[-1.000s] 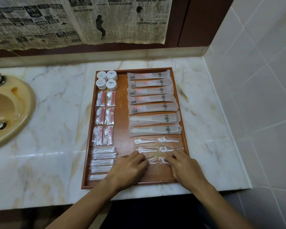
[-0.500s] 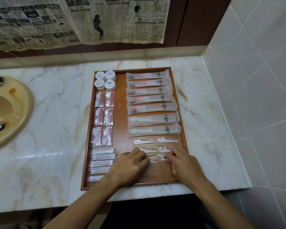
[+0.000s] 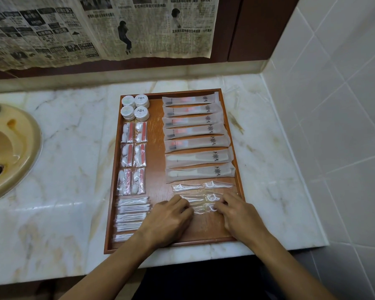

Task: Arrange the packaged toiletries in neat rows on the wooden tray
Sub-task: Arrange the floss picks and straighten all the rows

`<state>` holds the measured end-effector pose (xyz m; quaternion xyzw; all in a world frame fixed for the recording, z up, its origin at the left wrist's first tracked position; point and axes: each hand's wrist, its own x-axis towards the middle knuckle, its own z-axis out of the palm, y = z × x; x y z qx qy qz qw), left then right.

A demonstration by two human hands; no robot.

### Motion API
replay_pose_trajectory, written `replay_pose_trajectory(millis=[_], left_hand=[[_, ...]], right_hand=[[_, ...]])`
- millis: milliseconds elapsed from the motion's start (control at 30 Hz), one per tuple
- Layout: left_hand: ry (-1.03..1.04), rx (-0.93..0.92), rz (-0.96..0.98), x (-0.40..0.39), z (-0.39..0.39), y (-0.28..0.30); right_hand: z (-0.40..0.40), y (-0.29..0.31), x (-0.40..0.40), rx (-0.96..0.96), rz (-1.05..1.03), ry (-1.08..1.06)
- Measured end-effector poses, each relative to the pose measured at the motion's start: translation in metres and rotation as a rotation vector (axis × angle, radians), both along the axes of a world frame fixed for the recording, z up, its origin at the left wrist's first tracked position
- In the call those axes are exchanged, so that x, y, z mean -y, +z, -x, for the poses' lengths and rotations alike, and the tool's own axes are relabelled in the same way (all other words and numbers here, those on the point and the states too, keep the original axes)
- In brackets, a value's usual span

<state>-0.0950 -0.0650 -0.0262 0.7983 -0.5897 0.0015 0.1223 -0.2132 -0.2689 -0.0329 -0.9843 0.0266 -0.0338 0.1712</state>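
Observation:
The wooden tray (image 3: 156, 148) lies on a marble counter. Along its right side run several long frosted packets (image 3: 195, 141) in a column. Round white soaps (image 3: 135, 107), red-and-white sachets (image 3: 132, 156) and cotton swab packs (image 3: 131, 213) fill the left column. Small clear packets (image 3: 187, 187) lie in pairs at the lower right. My left hand (image 3: 169, 221) and my right hand (image 3: 240, 217) rest on the tray with curled fingers. Each pinches an outer end of the lowest clear packet pair (image 3: 200, 210).
A beige sink (image 3: 7, 152) is set into the counter at the left. A tiled wall (image 3: 333, 126) bounds the counter on the right. Newspaper (image 3: 95, 29) hangs on the back wall. The counter's front edge runs just below the tray.
Both hands have slid a little up the tray, bringing the lowest clear packets closer to the pair above. The other packets have not moved.

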Motion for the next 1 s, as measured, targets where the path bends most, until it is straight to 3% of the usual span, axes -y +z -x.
replay_pose_trajectory(millis=[267, 400, 500, 633, 833, 1000], left_hand=[[0.001, -0.034, 0.074, 0.013, -0.021, 0.015], [0.055, -0.017, 0.075, 0.05, -0.058, 0.029], [0.103, 0.001, 0.057, 0.086, -0.087, 0.044], [0.177, -0.036, -0.056, 0.144, -0.13, 0.06], [0.226, 0.025, -0.282, 0.239, -0.171, 0.076], [0.268, -0.065, -0.391, 0.308, -0.185, 0.065]], right_hand=[[-0.008, 0.014, 0.014, 0.019, -0.072, -0.004], [-0.031, 0.028, 0.043, 0.056, -0.133, -0.211], [-0.053, 0.032, 0.074, -0.031, -0.178, -0.37], [-0.087, 0.033, 0.114, -0.113, -0.2, -0.541], [-0.143, 0.035, 0.169, -0.144, -0.073, -0.699], [-0.187, 0.041, 0.207, -0.231, -0.001, -0.775]])
